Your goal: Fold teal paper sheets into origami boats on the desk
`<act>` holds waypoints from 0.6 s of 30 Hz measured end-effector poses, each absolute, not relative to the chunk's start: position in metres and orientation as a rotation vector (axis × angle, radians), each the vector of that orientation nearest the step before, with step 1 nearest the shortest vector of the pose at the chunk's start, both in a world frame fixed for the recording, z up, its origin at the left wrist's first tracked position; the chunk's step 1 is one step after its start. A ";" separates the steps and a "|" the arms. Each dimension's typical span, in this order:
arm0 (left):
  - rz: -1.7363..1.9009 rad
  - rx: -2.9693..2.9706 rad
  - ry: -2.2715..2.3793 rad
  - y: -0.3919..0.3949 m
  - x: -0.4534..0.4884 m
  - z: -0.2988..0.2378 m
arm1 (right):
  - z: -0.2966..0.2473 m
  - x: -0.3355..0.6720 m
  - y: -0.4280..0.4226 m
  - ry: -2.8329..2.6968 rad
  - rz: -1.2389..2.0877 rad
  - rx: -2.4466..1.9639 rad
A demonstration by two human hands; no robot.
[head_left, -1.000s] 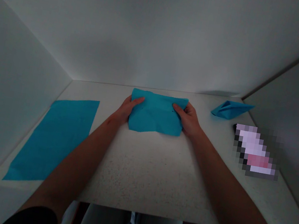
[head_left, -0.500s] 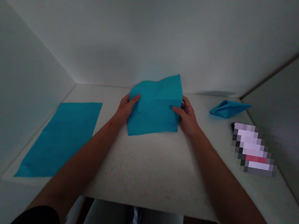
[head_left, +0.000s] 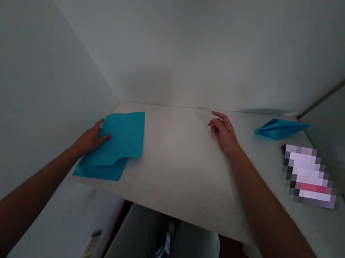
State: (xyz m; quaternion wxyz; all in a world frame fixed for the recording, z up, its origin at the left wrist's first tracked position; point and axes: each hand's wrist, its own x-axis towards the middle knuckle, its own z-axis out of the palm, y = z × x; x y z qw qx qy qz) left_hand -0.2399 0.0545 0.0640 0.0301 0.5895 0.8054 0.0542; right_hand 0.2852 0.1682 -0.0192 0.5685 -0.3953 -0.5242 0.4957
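The left arm reaches out low toward the left end of a white speckled tabletop (head_left: 178, 170), with the wrist turned so that the left hand (head_left: 90, 140) lies against the edge of a folded blue sheet (head_left: 120, 140), probably paper or a thin napkin. The fingers (head_left: 103, 137) rest across the sheet with the thumb toward its upper edge; in this dim view I cannot tell whether they pinch it or only press on it. The sheet lies in a doubled, slightly skewed shape near the table's front left corner, with its lower layer showing below the upper one. The right arm stretches forward across the table, and the right hand (head_left: 223, 133) hangs palm down toward the far side, loosely open, fingers gently curled and the index finger reaching furthest. It holds nothing. Just beyond its fingertips, to the right, lies a blue folded pointed shape (head_left: 281, 129) near the back wall (head_left: 188, 38). Nearer the right edge sits a pixelated object (head_left: 309, 176) in pink and white, too blurred to name.
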 end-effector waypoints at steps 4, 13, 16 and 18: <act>0.033 2.056 2.604 0.032 -0.210 0.048 | -0.023 0.285 0.171 -1.207 1.188 -0.899; -0.037 1.922 2.431 0.023 -0.158 -0.001 | -0.017 0.282 0.169 -1.214 1.228 -0.896; -0.182 1.837 2.417 0.052 -0.151 0.027 | -0.015 0.281 0.168 -1.220 1.232 -0.895; -0.009 2.101 2.343 0.082 -0.125 0.058 | -0.015 0.281 0.170 -1.215 1.231 -0.879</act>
